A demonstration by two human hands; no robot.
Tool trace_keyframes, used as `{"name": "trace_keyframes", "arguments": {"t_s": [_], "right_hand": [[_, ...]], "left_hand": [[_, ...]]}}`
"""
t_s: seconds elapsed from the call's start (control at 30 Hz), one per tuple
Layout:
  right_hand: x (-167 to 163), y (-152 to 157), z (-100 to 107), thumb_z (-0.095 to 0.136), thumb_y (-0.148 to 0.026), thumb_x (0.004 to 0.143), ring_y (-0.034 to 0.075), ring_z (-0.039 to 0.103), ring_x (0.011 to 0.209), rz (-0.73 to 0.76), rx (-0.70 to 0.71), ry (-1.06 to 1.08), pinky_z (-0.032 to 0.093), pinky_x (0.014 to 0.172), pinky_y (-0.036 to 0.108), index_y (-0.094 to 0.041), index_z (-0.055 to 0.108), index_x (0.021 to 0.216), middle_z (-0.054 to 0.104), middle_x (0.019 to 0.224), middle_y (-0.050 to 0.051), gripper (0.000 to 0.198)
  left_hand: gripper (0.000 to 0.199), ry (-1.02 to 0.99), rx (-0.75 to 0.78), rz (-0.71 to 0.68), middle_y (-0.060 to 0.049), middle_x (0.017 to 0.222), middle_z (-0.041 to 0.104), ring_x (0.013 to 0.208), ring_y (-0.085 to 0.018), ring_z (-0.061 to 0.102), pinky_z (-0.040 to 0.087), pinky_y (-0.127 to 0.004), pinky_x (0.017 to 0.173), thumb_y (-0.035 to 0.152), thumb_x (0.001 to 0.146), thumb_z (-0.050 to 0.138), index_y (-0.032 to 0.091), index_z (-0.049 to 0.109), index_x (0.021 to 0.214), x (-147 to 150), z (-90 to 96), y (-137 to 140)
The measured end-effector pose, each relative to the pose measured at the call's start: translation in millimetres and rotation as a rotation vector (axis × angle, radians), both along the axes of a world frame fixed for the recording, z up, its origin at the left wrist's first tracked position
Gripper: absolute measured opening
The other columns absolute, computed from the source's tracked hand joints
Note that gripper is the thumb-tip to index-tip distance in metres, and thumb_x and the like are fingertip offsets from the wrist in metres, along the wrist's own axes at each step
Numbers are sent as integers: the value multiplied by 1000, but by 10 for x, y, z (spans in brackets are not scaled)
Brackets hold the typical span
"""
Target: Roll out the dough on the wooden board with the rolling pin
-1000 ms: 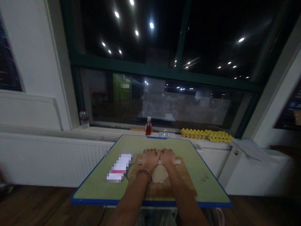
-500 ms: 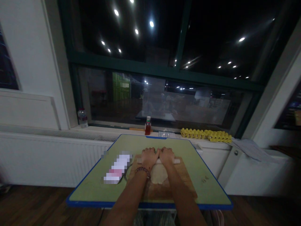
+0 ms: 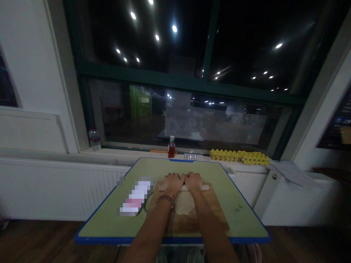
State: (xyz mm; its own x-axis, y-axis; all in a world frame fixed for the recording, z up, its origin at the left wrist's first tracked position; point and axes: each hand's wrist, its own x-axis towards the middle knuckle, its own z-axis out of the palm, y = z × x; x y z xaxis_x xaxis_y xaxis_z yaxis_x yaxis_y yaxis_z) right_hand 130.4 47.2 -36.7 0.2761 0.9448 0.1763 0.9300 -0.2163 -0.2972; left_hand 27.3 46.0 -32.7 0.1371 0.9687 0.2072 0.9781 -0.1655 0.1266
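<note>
My left hand (image 3: 173,183) and my right hand (image 3: 193,181) lie side by side over a pale rolling pin (image 3: 205,187), thumbs close together and fingers curled over its far side. Only the pin's two ends and a short stretch in the middle show. Under and in front of it, a flattened sheet of dough (image 3: 184,205) spreads over a wooden board (image 3: 215,210). Whatever dough lies beyond the pin is hidden by my hands. A beaded bracelet (image 3: 165,198) circles my left wrist.
The board rests on a green, blue-edged table (image 3: 241,223). A blurred-out white and pink item (image 3: 135,199) lies to its left. On the window sill stand a bottle of red liquid (image 3: 171,149), a clear bottle (image 3: 94,139) and yellow egg cartons (image 3: 238,156).
The view has shifted slightly. Both hands stay on the rolling pin, which sits in nearly the same place on the dough.
</note>
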Motion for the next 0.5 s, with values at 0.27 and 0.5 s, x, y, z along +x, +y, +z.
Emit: {"name": "trace_keyframes", "arguments": {"t_s": [0.27, 0.5], "right_hand": [[0, 3, -25, 41, -35, 93, 26, 58, 112, 7, -14, 15, 44, 87, 33, -14, 72, 106, 71, 110, 14, 40], [11, 52, -55, 37, -39, 95, 28, 55, 117, 32, -62, -44, 43, 90, 34, -11, 69, 111, 67, 116, 16, 45]], "left_hand": [[53, -24, 0, -26, -15, 110, 70, 105, -29, 62, 46, -39, 86, 44, 96, 29, 16, 73, 101, -20, 2, -11], [52, -14, -26, -18, -15, 113, 69, 109, -30, 59, 44, -39, 88, 41, 96, 27, 14, 72, 105, -9, 84, -72]]}}
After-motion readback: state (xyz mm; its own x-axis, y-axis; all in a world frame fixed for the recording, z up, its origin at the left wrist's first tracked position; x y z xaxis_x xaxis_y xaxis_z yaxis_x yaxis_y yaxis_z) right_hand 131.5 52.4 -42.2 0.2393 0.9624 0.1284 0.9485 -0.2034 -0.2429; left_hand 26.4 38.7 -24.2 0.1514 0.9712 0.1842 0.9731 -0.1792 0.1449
